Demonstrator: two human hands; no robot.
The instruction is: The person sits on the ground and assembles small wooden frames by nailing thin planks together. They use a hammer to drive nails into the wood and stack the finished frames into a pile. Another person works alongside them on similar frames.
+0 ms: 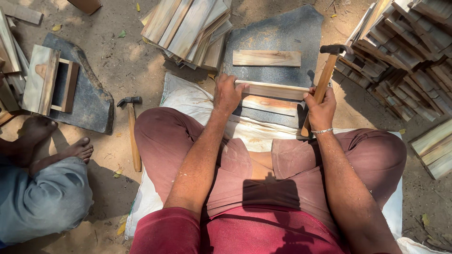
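I sit cross-legged on a white sack [188, 101] before a dark stone slab [282, 33]. My left hand [227, 94] grips the left end of a thin wooden slat [275, 89] held on edge over another slat [269, 104] lying flat. My right hand [321, 109] steadies the slat's right end and is closed on the wooden handle of a hammer [326, 77], whose dark head points up and left. A third slat [266, 58] lies flat farther back on the slab.
Stacks of wooden slats stand at top centre [188, 28] and at the right [405, 51]. A second hammer [133, 136] lies on the sandy ground left of my knee. Another person's feet [56, 141] and a partly built wooden box [49, 80] on a second slab are at the left.
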